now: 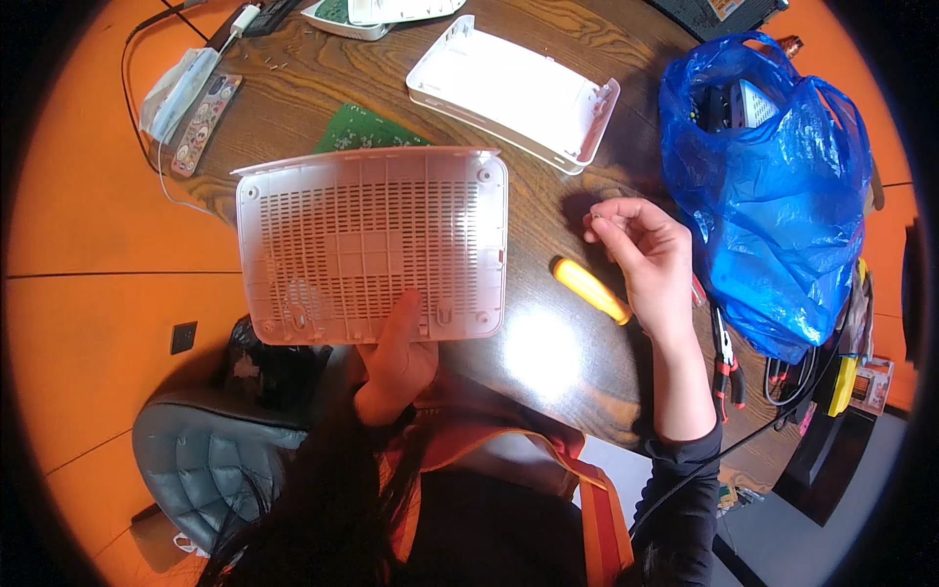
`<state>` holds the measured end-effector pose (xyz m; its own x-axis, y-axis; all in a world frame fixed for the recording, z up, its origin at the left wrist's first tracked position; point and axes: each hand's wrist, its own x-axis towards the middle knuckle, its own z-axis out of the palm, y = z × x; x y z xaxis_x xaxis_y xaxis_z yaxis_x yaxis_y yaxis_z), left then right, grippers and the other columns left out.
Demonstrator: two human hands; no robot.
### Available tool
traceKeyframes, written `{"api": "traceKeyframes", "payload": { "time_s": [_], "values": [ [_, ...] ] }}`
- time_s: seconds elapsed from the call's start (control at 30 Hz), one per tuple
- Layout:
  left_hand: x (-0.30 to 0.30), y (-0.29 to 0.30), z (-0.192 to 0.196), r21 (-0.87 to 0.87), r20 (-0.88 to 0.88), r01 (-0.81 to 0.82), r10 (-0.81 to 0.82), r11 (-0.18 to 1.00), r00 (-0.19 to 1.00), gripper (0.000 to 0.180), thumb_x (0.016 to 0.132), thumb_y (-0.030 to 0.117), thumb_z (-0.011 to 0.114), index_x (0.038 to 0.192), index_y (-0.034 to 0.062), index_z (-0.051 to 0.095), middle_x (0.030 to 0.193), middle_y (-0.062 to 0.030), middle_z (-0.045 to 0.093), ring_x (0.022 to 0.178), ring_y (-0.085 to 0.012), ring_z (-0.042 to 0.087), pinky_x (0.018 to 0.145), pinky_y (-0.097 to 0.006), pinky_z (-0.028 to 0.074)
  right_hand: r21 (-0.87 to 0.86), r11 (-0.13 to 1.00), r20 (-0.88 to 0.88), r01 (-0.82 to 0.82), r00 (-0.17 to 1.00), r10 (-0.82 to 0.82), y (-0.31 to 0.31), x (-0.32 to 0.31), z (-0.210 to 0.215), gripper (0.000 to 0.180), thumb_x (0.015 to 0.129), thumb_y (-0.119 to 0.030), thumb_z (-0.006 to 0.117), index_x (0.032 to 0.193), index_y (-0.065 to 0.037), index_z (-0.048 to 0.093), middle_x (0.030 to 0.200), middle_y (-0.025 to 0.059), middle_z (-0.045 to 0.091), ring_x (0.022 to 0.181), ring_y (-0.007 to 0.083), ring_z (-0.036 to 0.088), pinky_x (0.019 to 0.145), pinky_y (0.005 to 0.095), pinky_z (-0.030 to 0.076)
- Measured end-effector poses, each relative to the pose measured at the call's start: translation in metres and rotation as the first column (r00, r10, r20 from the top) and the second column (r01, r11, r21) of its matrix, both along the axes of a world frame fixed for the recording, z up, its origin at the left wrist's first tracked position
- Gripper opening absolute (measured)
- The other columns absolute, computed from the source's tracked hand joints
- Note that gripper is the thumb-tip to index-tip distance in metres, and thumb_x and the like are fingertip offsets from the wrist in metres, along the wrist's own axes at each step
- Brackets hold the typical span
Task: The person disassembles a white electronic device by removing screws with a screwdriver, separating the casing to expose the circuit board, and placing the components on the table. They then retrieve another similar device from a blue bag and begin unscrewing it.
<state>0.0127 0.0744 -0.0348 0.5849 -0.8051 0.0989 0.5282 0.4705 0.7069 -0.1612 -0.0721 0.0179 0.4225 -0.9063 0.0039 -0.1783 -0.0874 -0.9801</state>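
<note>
My left hand [399, 357] grips a white vented plastic cover [367, 245] by its lower edge, thumb on the inner face. The cover is tilted up above the table, its rows of slots, ribs and corner screw posts showing. To the right, my right hand [646, 249] is raised over the table with thumb and fingertips pinched together. Whatever is between them is too small to make out. Below that hand lies a yellow tool handle [592, 291]. Behind the cover, a green circuit board [367, 130] is partly hidden. A white plastic casing half [514, 93] lies farther back, open side up.
A blue plastic bag [768, 210] holding white devices stands at the right, with red-and-black pliers [726, 362] and a cable beside it. At the far left lie a phone [205, 125] and a face mask [179, 93]. A grey padded chair [210, 460] stands lower left.
</note>
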Motion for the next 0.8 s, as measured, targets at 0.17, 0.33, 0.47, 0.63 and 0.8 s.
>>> {"api": "traceKeyframes", "payload": {
  "time_s": [0.17,0.33,0.47,0.63,0.8],
  "values": [
    [0.004,0.001,-0.005,-0.103,0.053,0.09,-0.085,0.991,0.995,0.052,0.084,0.0,0.042,0.133,0.0083,0.029,0.126,-0.0109,0.043,0.113,-0.0255,0.046,0.095,-0.039,0.041,0.446,0.848,0.605,-0.287,0.794,-0.05,0.004,-0.011,0.016,0.017,0.089,-0.008,0.051,0.101,0.002,0.058,0.089,0.0158,0.064,0.077,0.0176,0.065,0.067,0.0237,0.054],
    [0.002,0.005,-0.022,0.068,-0.141,0.041,-0.031,0.997,0.99,0.049,0.083,0.001,0.046,0.13,0.007,0.033,0.124,-0.0114,0.044,0.11,-0.0259,0.047,0.093,-0.038,0.042,0.493,0.816,0.641,-0.302,0.76,-0.106,0.014,-0.02,0.028,0.019,0.089,-0.011,0.052,0.102,0.002,0.057,0.088,0.0156,0.065,0.075,0.0168,0.065,0.069,0.0243,0.054],
    [0.005,0.003,-0.027,0.089,-0.076,-0.01,0.017,0.996,0.997,0.048,0.083,0.003,0.048,0.129,0.0062,0.034,0.124,-0.0116,0.044,0.109,-0.0257,0.047,0.093,-0.038,0.041,0.375,0.914,0.526,-0.154,0.847,-0.073,0.026,-0.028,0.045,0.011,0.086,-0.008,0.055,0.093,0.001,0.057,0.08,0.0133,0.065,0.067,0.0155,0.064,0.058,0.0237,0.053],
    [0.007,-0.005,-0.02,0.118,-0.038,-0.059,0.064,0.991,0.997,0.047,0.083,0.004,0.05,0.128,0.0053,0.035,0.123,-0.012,0.045,0.108,-0.0255,0.047,0.093,-0.038,0.041,0.179,0.983,0.564,-0.052,0.824,-0.059,0.041,-0.046,0.065,0.008,0.082,0.0,0.057,0.089,0.0,0.055,0.081,0.0141,0.064,0.069,0.0159,0.063,0.059,0.0239,0.05],
    [0.009,-0.009,-0.026,0.135,-0.027,-0.079,0.083,0.988,0.996,0.047,0.083,0.006,0.052,0.127,0.0044,0.036,0.122,-0.0124,0.045,0.106,-0.0253,0.048,0.093,-0.038,0.04,-0.726,0.478,0.502,0.494,0.856,-0.123,0.043,-0.102,0.104,0.013,0.08,0.007,0.052,0.091,0.001,0.048,0.081,0.0177,0.06,0.068,0.0195,0.06,0.059,0.028,0.052]
  ]
}}
